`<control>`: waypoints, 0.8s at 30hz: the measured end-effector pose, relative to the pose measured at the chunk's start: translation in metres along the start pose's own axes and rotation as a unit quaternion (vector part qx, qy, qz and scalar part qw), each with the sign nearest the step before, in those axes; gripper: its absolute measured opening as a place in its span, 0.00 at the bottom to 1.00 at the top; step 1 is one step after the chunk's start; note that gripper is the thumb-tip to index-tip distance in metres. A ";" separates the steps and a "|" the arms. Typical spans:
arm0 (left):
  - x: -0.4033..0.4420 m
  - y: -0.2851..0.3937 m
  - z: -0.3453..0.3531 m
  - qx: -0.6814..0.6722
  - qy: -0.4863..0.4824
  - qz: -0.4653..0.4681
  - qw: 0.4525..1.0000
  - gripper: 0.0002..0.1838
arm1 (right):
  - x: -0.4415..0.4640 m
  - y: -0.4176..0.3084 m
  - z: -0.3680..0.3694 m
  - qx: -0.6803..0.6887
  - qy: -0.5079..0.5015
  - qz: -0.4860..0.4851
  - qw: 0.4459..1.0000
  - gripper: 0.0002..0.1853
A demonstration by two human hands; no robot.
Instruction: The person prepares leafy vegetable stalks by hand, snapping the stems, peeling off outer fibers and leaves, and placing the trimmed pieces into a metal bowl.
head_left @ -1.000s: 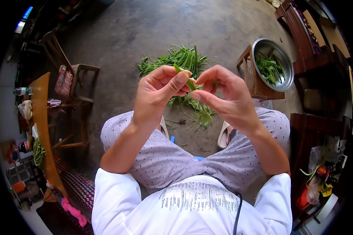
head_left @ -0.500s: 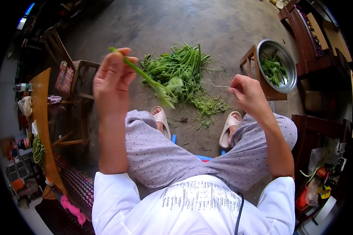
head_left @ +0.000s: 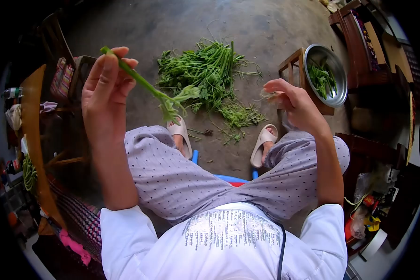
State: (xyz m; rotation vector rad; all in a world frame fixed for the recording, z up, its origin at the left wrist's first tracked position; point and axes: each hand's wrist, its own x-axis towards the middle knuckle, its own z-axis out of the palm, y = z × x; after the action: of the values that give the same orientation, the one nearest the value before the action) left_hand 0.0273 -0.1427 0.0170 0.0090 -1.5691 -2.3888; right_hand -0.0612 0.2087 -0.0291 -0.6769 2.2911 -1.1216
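Note:
My left hand (head_left: 105,88) pinches a green stem (head_left: 147,84) near its thick upper end, and the leafy tip hangs down to the right. My right hand (head_left: 294,103) is raised in front of the right knee, fingers bent, with a thin pale strand at the fingertips. Between and beyond the hands, a heap of green stems and leaves (head_left: 196,70) lies on the floor. A smaller pile of fine green scraps (head_left: 241,114) is nearer my feet.
A metal basin (head_left: 343,88) with green pieces inside rests on a wooden stool (head_left: 291,63) at the right. A wooden chair (head_left: 74,77) and a table edge (head_left: 32,112) are at the left. Sandalled feet (head_left: 264,144) are below the piles.
My hands, together over the heap a second ago, have separated. The left carried the stem to the upper left; the right moved right and its fingers have loosened somewhat.

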 end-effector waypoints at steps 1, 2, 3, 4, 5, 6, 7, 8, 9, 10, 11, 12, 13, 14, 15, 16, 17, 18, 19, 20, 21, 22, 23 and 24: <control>0.000 -0.001 0.004 -0.002 0.004 0.000 1.000 0.15 | 0.000 -0.001 0.001 0.028 0.014 -0.032 0.999 0.28; 0.000 -0.003 0.010 0.008 0.026 0.009 1.000 0.15 | -0.001 -0.005 0.001 0.013 0.018 -0.056 0.998 0.28; -0.001 -0.004 0.015 0.018 0.047 0.018 0.999 0.15 | -0.001 -0.008 0.002 0.010 0.015 -0.055 0.998 0.28; 0.000 -0.003 0.016 0.016 0.049 0.018 0.998 0.15 | -0.001 -0.010 0.004 0.017 0.033 -0.043 0.998 0.25; 0.000 -0.002 0.017 0.026 0.020 0.011 0.999 0.15 | -0.002 -0.013 0.006 0.024 0.053 -0.032 0.998 0.22; 0.000 -0.002 0.018 0.036 -0.011 0.005 0.999 0.15 | -0.003 -0.017 0.005 0.023 0.051 -0.032 0.998 0.22; 0.000 -0.003 0.020 0.036 -0.010 0.005 0.999 0.15 | -0.003 -0.022 0.003 -0.021 0.053 -0.036 0.998 0.21; -0.001 -0.005 0.023 0.031 -0.017 -0.003 0.999 0.15 | -0.004 -0.026 0.001 -0.065 0.055 -0.040 0.996 0.19; -0.001 -0.006 0.026 0.027 -0.024 -0.010 0.999 0.14 | -0.006 -0.028 0.000 -0.065 0.055 -0.040 0.996 0.19; -0.001 -0.007 0.030 0.032 -0.032 -0.011 0.999 0.14 | -0.007 -0.031 -0.001 -0.085 0.044 -0.015 0.995 0.18; -0.001 -0.009 0.034 0.032 -0.032 -0.011 0.999 0.14 | -0.008 -0.031 -0.002 -0.105 0.033 0.010 0.994 0.16; -0.001 -0.011 0.039 0.031 -0.041 -0.012 0.999 0.14 | -0.011 -0.030 -0.003 -0.105 0.033 0.009 0.994 0.16; -0.001 -0.013 0.043 0.032 -0.049 -0.011 0.998 0.14 | -0.013 -0.027 -0.006 -0.207 0.050 -0.093 0.973 0.14; -0.002 -0.014 0.048 0.039 -0.040 -0.016 0.998 0.14 | -0.014 -0.027 -0.006 -0.304 0.068 -0.195 0.930 0.13; -0.001 -0.015 0.048 0.043 -0.039 -0.013 0.998 0.14 | -0.014 -0.028 -0.005 -0.301 0.069 -0.200 0.930 0.13; 0.000 -0.016 0.047 0.052 -0.073 -0.034 0.995 0.16 | -0.016 -0.030 -0.003 -0.272 0.081 -0.171 0.944 0.11; 0.000 -0.018 0.048 0.061 -0.107 -0.054 0.991 0.17 | -0.018 -0.031 -0.002 -0.242 0.093 -0.141 0.955 0.10; 0.001 -0.020 0.052 0.065 -0.104 -0.066 0.990 0.17 | -0.019 -0.037 -0.001 -0.201 0.097 -0.145 0.964 0.10; 0.000 -0.021 0.056 0.068 -0.106 -0.065 0.990 0.17 | -0.021 -0.041 0.001 -0.200 0.100 -0.147 0.964 0.10; 0.000 -0.023 0.059 0.047 -0.108 -0.090 0.989 0.17 | -0.025 -0.045 0.002 -0.137 0.086 -0.119 0.980 0.11; 0.001 -0.024 0.063 0.027 -0.111 -0.115 0.987 0.16 | -0.028 -0.049 0.003 -0.073 0.073 -0.090 0.991 0.13; 0.001 -0.026 0.068 0.020 -0.105 -0.128 0.986 0.16 | -0.030 -0.052 0.003 -0.076 0.073 -0.093 0.990 0.15; 0.001 -0.028 0.071 0.023 -0.107 -0.128 0.986 0.16 | -0.030 -0.050 0.002 -0.073 0.076 -0.094 0.990 0.15; 0.000 -0.030 0.074 0.004 -0.106 -0.156 0.982 0.16 | -0.030 -0.048 0.000 -0.073 0.073 -0.111 0.988 0.15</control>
State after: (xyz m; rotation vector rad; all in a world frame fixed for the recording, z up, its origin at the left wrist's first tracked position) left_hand 0.0082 -0.0650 0.0209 0.0033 -1.7865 -2.7007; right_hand -0.0283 0.2014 0.0164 -0.9545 2.4887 -1.1424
